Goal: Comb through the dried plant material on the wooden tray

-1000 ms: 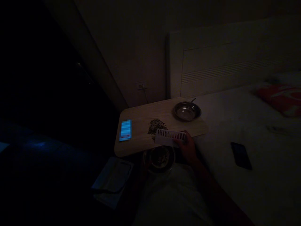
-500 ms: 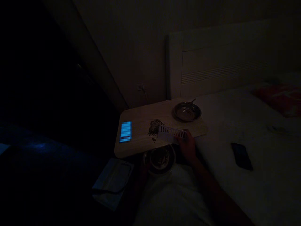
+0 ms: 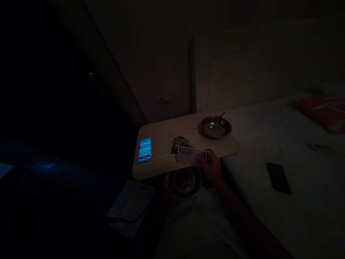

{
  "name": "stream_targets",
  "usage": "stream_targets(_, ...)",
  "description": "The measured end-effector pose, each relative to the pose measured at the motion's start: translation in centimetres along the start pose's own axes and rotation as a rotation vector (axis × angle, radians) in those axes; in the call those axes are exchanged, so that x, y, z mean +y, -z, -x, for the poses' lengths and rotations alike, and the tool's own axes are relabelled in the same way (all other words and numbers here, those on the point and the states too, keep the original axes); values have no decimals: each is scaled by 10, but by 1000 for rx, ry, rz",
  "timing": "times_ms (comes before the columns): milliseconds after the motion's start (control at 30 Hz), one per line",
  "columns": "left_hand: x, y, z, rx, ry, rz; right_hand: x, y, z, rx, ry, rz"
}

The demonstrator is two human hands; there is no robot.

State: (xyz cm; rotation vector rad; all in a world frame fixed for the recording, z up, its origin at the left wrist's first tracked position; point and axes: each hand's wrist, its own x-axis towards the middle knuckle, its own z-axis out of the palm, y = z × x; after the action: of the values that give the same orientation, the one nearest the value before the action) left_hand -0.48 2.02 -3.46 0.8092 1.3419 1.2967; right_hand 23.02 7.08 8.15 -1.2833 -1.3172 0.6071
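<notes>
The right forearm slants from the lower right edge to the frame's centre. The right hand [image 3: 212,166] grips a white, slotted, rectangular plastic piece [image 3: 187,157] by its right end, before a dark granular heap [image 3: 178,142] on the pale wood-grain worktop [image 3: 159,166]. Lower centre, the shadowed left hand [image 3: 169,188] is at a round metal bowl's [image 3: 199,182] left rim; grip cannot be determined.

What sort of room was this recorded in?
Probably a bedroom, dimly lit: a pale slatted headboard stands behind a white-covered bed, with a small wooden table beside it.
</notes>
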Motion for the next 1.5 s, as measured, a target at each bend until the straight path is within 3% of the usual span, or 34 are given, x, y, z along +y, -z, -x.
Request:
stream_targets(1033, -17, 4, -12, 39, -32, -50, -3, -2, 5, -115, 56, -5)
stream_targets(1167, -15, 3, -11, 47, 4, -41, -4, -1, 6, -122, 54, -2)
stream_targets(1300, -7, -1, -6, 8, -46, -22, -5, 1, 6, -156, 40, -31)
stream_targets(1500, 1, -4, -5, 10, -61, -27, 4, 6, 1, 36, -44, -70)
